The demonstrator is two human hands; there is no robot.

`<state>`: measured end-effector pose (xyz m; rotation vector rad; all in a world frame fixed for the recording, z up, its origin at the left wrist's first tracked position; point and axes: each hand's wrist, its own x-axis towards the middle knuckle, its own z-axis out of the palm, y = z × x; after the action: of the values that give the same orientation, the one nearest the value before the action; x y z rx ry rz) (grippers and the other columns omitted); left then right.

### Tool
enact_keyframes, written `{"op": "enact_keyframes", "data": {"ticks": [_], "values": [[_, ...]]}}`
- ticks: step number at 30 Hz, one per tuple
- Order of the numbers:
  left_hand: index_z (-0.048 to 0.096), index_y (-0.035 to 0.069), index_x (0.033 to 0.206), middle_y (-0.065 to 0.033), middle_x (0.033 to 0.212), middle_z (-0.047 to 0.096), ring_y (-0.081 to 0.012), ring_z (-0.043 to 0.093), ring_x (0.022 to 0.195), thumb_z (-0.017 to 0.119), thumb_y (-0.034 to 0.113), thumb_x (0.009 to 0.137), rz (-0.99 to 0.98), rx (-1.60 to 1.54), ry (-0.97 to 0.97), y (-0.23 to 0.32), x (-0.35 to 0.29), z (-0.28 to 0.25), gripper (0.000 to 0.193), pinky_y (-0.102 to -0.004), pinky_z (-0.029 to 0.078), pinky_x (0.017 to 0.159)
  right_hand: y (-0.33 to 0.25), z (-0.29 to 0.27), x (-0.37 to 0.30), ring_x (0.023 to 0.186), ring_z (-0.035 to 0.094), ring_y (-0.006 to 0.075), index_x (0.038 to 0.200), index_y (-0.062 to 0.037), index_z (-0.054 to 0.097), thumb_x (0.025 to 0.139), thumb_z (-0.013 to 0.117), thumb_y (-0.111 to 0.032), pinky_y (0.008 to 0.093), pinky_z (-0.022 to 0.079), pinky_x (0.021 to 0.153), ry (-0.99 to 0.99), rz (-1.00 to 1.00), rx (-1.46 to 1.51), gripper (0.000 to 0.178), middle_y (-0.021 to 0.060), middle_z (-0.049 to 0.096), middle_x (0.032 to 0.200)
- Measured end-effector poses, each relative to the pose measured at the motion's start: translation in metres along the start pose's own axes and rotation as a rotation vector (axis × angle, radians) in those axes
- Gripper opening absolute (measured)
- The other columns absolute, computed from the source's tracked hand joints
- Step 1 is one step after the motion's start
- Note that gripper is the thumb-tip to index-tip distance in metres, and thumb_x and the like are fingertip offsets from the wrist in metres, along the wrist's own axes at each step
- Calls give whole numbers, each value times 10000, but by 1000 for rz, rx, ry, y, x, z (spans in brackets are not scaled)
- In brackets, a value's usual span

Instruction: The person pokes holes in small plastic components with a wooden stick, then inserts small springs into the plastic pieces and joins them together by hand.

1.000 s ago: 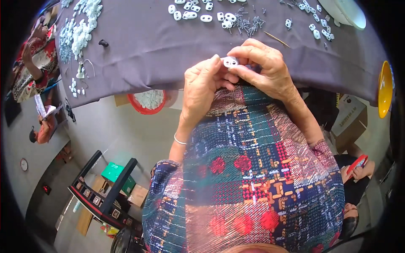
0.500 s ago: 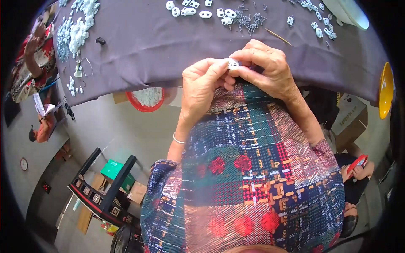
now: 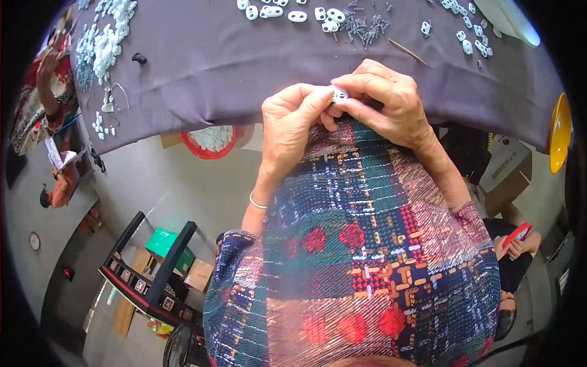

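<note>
Room: grey floor (image 3: 183, 189) beneath a table spread with a dark purplish-grey cloth (image 3: 202, 67), which crosses the upper part of the view
Far left: a person in red patterned clothes (image 3: 62, 88) by the table's end, and a person in orange (image 3: 63, 189) farther off
Pale heap (image 3: 110, 46): many little pieces on the cloth, well apart from the hands, with a black scrap (image 3: 139, 59) just to its right
Red tub (image 3: 197, 153): below the table's near edge, left of the hands, holding more pale pieces
Left hand (image 3: 288, 119): thumb and fingers pinching the left end of a small white piece, a bracelet (image 3: 257, 202) round the wrist
White piece (image 3: 341, 95): between the two hands, touched by both, near the table's front edge, dark holes facing up
Right hand (image 3: 391, 98): thumb and forefinger clamped on the piece's right side, so the hands meet at it
Beyond the hands: white oval pieces (image 3: 298, 16), then a scatter of tiny grey parts (image 3: 367, 27), springs or screws, too small to tell, and a thin stick (image 3: 408, 52)
Right side: more white pieces (image 3: 467, 47) near a white bowl (image 3: 510, 18), then a yellow dish (image 3: 559, 131) at the edge
</note>
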<state>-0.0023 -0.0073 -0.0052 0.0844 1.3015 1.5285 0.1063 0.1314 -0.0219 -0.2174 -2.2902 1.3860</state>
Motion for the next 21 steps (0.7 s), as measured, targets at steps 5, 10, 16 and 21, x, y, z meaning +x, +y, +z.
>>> {"op": "enact_keyframes", "data": {"ticks": [5, 10, 16, 21], "values": [[601, -28, 875, -88, 747, 624, -124, 583, 606, 571, 97, 873, 7, -17, 7, -2, 1, -1, 128, -247, 500, 572, -5, 1, 1, 623, 563, 150, 936, 1, 624, 689, 702, -24, 261, 477, 552, -6, 47, 10, 260, 66, 577, 720], [600, -25, 863, -82, 727, 618, -119, 572, 590, 574, 96, 873, -2, 17, 39, -1, -1, 0, 124, -245, 495, 572, -5, 4, 2, 598, 557, 156, 911, 4, 618, 670, 714, -26, 259, 469, 531, 44, -66, -145, 262, 68, 562, 695], [593, -24, 843, -78, 706, 610, -124, 566, 583, 573, 91, 874, -5, -13, 38, -3, 0, -1, 121, -249, 490, 569, -11, 5, 0, 584, 552, 158, 905, 5, 613, 671, 712, -22, 255, 466, 526, 51, -2, -117, 255, 70, 564, 689], [589, -24, 842, -77, 698, 605, -127, 564, 580, 564, 87, 878, -15, -39, 53, -5, 1, -2, 120, -251, 488, 565, -9, 6, 1, 582, 550, 157, 910, 7, 613, 680, 705, -24, 255, 467, 530, 35, 11, -109, 250, 74, 567, 711]]}}
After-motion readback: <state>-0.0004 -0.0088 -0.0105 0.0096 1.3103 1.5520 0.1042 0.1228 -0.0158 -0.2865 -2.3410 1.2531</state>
